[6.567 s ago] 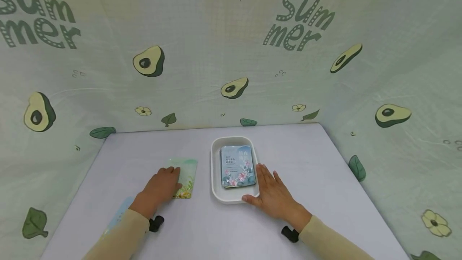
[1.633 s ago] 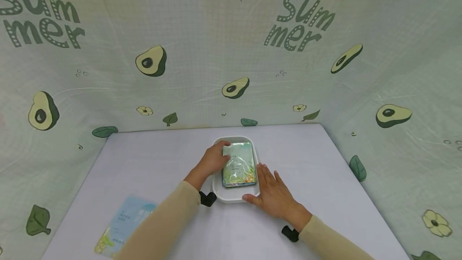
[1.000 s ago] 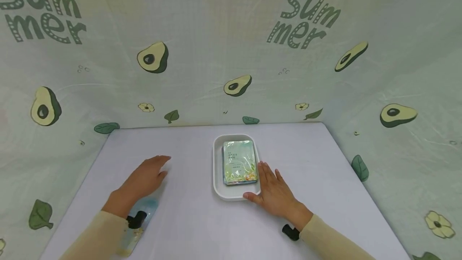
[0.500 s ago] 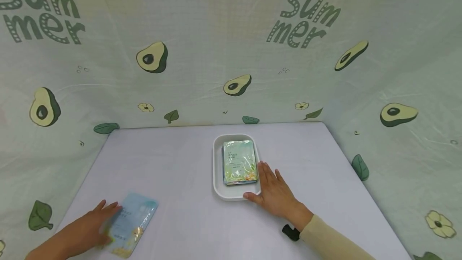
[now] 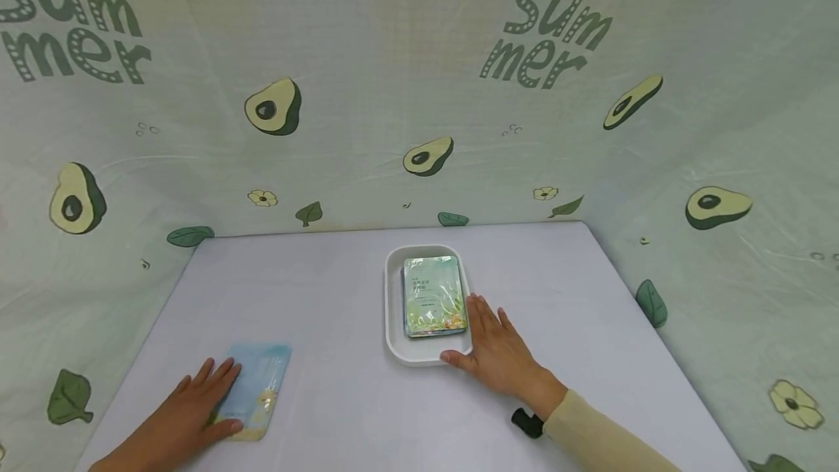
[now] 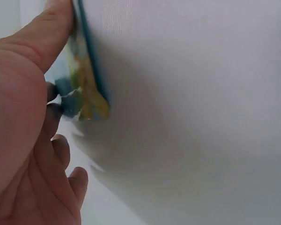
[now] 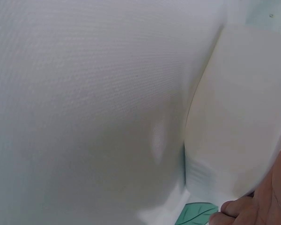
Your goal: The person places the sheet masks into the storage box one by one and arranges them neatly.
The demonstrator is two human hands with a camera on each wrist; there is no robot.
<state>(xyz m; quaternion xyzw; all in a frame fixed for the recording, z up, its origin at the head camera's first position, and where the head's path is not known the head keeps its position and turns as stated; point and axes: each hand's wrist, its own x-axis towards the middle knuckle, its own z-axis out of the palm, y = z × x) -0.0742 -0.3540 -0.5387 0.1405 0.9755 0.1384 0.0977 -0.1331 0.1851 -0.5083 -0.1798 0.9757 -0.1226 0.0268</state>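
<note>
At the front left of the table, my left hand [image 5: 186, 414] pinches a flat, light-blue sheet mask packet [image 5: 257, 384] by its left side. Thumb and fingers sit on either side of the packet [image 6: 86, 89] in the left wrist view, where it is blurred and partly hidden. A white tray [image 5: 393, 341] stands at mid-table, holding a neat stack of similar packets with a green one [image 5: 434, 293] on top. My right hand [image 5: 501, 355] rests with straight fingers along the tray's right side, its thumb at the front rim.
The white table [image 5: 341, 414] is backed by a hanging cloth [image 5: 354, 108] printed with avocados, leaves and lettering. The cloth also runs down both sides of the table.
The green packet has gone from the table onto the stack in the tray. My left hand has returned to the front left and shifted the blue packet slightly. My right hand stays put.
</note>
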